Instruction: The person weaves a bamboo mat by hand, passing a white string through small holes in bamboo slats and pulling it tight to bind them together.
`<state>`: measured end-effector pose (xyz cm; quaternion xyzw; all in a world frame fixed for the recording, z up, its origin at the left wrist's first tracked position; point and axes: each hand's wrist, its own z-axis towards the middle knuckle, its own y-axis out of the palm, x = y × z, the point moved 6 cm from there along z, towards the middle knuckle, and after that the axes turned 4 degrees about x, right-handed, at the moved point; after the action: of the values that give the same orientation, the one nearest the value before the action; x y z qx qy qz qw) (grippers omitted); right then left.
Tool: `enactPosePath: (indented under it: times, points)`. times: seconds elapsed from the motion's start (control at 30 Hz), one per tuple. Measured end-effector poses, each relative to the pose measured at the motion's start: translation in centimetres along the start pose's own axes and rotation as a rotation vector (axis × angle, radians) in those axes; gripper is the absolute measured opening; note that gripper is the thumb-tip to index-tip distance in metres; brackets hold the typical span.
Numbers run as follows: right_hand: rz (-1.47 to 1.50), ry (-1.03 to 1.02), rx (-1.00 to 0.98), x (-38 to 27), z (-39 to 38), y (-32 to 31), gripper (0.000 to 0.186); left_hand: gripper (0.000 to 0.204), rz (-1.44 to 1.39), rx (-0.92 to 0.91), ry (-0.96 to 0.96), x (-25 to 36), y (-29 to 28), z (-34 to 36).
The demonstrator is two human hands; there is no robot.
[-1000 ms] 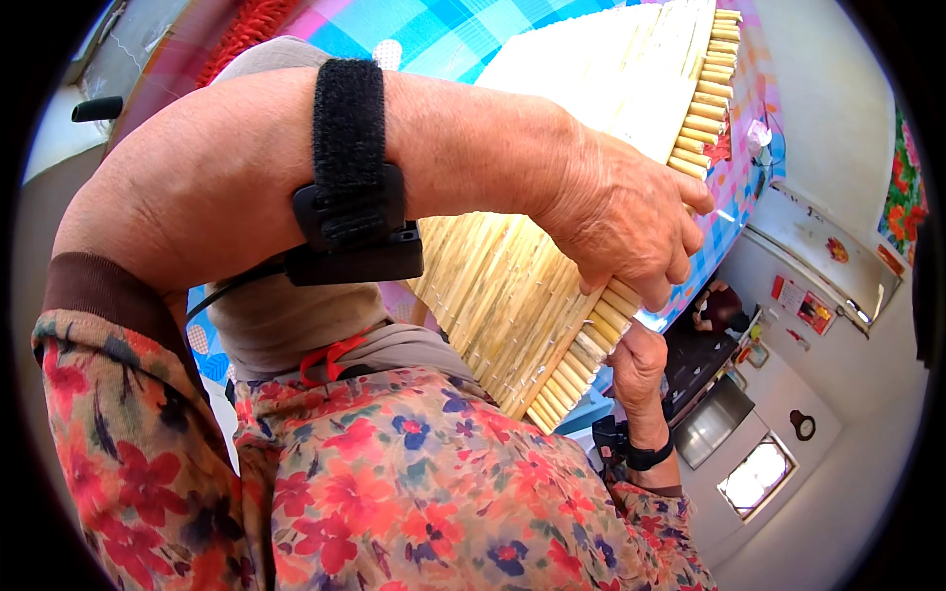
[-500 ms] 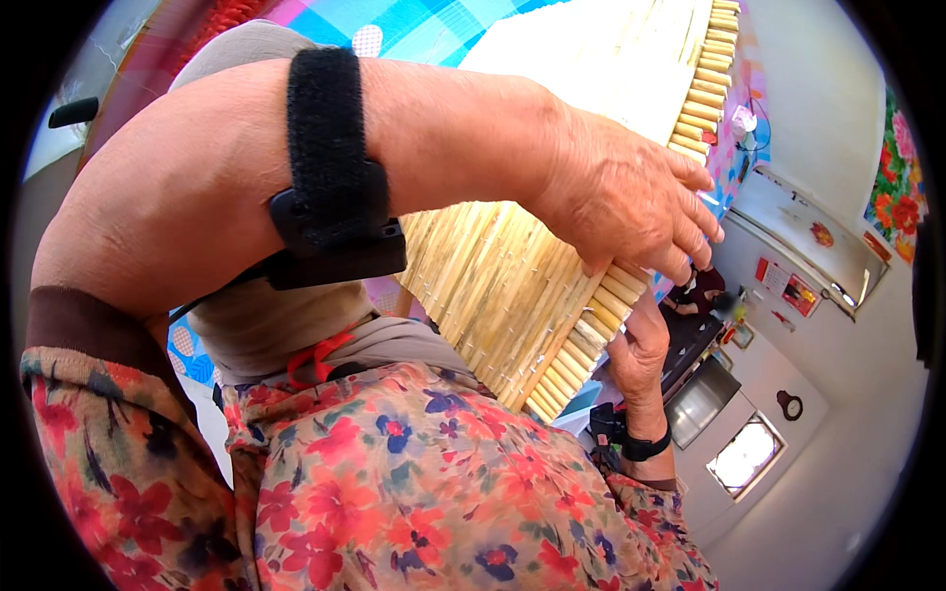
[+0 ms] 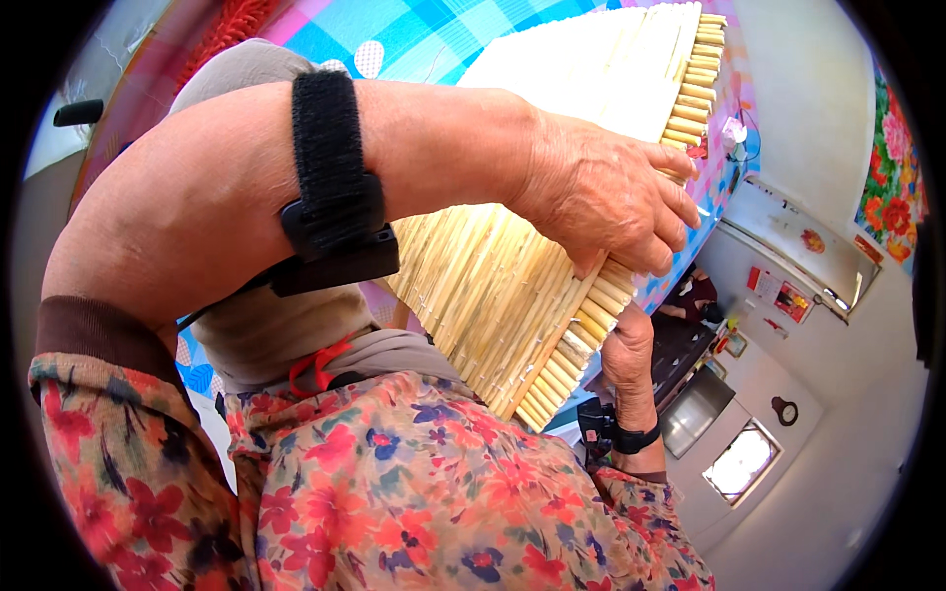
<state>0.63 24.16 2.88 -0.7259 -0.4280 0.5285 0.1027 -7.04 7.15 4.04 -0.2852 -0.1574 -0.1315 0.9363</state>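
Note:
A panel of pale yellow stalks, bound side by side like a reed mat, slants across the middle. Along its right edge runs a row of cut stalk ends. My left hand reaches over the panel from the left, its fingers bent over that edge and its thumb against the top face. Lower on the same edge, my right hand comes up from below. Its fingers pass behind the stalk ends and are hidden. Both wrists wear black straps.
Under the panel lies a blue and pink checked cloth. A small white crumpled thing sits beyond the right edge. Another person is farther off by a dark counter. A flowered picture hangs on the wall.
The whole view has shifted slightly left. My left hand stays on the edge with its fingers a little more bent. My right thumb, partly visible before, has slipped behind the stalk ends.

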Motion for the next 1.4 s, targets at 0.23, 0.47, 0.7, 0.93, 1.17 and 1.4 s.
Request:
enactPosePath:
  times: [0.23,0.47,0.7,0.93,1.17,1.4]
  points:
    - [0.155,0.074,-0.021,0.9,-0.7,0.6,0.025,0.043,-0.022,-0.049,-0.012,0.1,0.0,0.2]
    - [0.277,0.03,0.053,1.9,-1.0,1.2,0.024,0.043,0.006,-0.013,-0.031,0.2,0.2,0.1]
    - [-0.016,-0.122,0.128,0.0,-0.5,1.2,0.023,0.041,0.01,-0.006,-0.024,0.3,0.0,0.0]
    - [-0.038,-0.08,0.176,0.0,-1.0,1.4,0.025,0.036,0.025,-0.008,-0.01,0.4,-0.1,0.2]
    - [0.034,-0.118,0.197,0.1,-1.4,1.4,0.026,0.032,0.023,0.01,-0.005,0.3,0.0,0.4]
    - [0.095,-0.102,0.208,0.1,-1.7,1.8,0.021,0.034,0.041,-0.025,-0.001,0.4,0.0,0.5]
